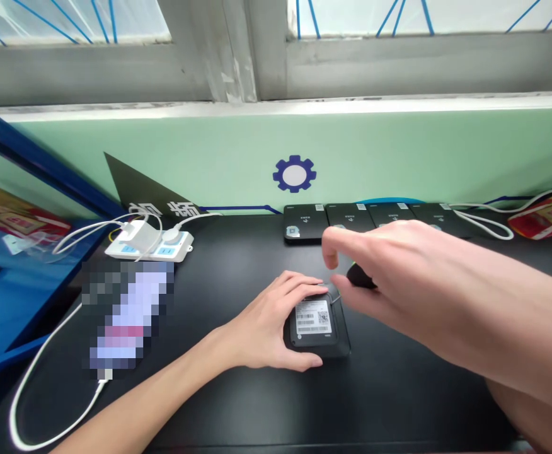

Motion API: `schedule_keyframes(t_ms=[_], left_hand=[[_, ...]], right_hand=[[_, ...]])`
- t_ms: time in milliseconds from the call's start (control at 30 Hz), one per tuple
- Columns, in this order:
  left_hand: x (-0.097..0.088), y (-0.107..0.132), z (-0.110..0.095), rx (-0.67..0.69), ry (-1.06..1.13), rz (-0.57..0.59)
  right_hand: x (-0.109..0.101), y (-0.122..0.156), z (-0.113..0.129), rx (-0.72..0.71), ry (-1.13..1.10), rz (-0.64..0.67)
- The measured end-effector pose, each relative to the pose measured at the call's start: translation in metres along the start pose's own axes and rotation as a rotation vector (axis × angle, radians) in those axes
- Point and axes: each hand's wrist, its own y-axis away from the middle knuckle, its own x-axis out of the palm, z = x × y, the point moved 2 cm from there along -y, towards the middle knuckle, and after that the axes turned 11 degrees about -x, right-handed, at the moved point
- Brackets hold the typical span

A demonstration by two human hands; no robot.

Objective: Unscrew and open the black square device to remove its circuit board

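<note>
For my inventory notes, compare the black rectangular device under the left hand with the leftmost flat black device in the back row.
The black rectangular device shows one large white label with a square code; the leftmost flat black device shows smaller stickers near two corners. The former is gripped by the left hand; the latter lies in a row near the green wall. Both are black.

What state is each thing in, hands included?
Labelled black device: lying label up.
Left hand: spanning the device.
Right hand: curled around a tool.
Dark-handled tool: held, mostly hidden.
Black cases: lying side by side, partly hidden.
White power strip: white plugs inserted.
Pixelated item: cable at its near end, screen unreadable.
</note>
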Motion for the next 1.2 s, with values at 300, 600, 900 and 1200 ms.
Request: schedule_keyframes(t_ms=[300, 600, 900, 1200], left_hand=[[0.000, 0.001, 0.002, -0.018, 0.018, 0.016], [-0.004, 0.002, 0.002, -0.033, 0.044, 0.004], [-0.004, 0.002, 0.001, -0.012, 0.062, -0.005], [-0.004, 0.002, 0.001, -0.031, 0.068, -0.003]], right_hand=[[0.001, 0.002, -0.001, -0.024, 0.073, -0.047], [0.003, 0.003, -0.001, -0.036, 0.075, -0.021], [-0.003, 0.011, -0.002, -0.069, -0.098, -0.016], [-0.002, 0.007, 0.000, -0.079, -0.013, -0.016]])
